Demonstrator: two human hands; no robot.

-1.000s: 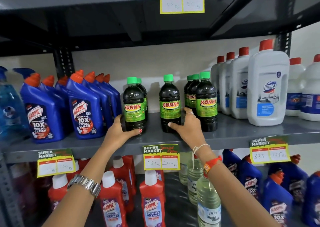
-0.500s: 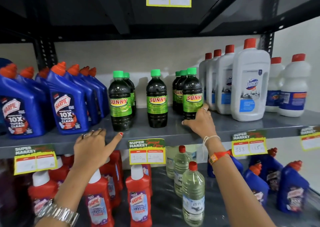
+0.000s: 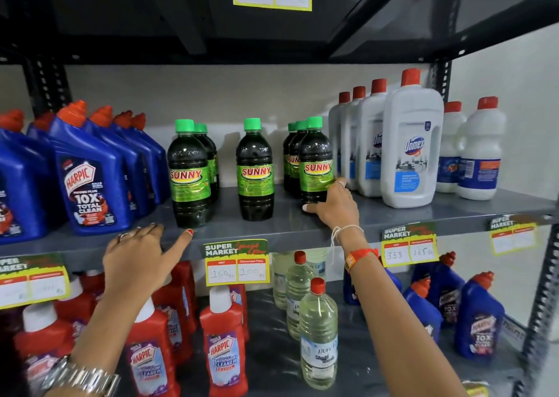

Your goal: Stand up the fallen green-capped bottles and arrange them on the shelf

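since a moment ago the left hand [image 3: 136, 257] has been drawn off the left green-capped bottle [image 3: 188, 174], fingers released, while the right hand [image 3: 332, 204] is now cupped around the right front bottle [image 3: 315, 160], all upright on the shelf [image 3: 423, 215], so arranging looks nearly finished.

Dark green-capped bottles [image 3: 255, 169] all upright on grey shelf [image 3: 393, 212], three front-to-back rows, labels forward

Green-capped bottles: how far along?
Nearly done. Done: every visible green-capped bottle stands upright in three columns; none lies fallen. In hand: the right hand is on the front bottle of the right column; the left hand hovers open at the shelf edge. Left: perhaps evening the columns; the middle bottle stands alone.
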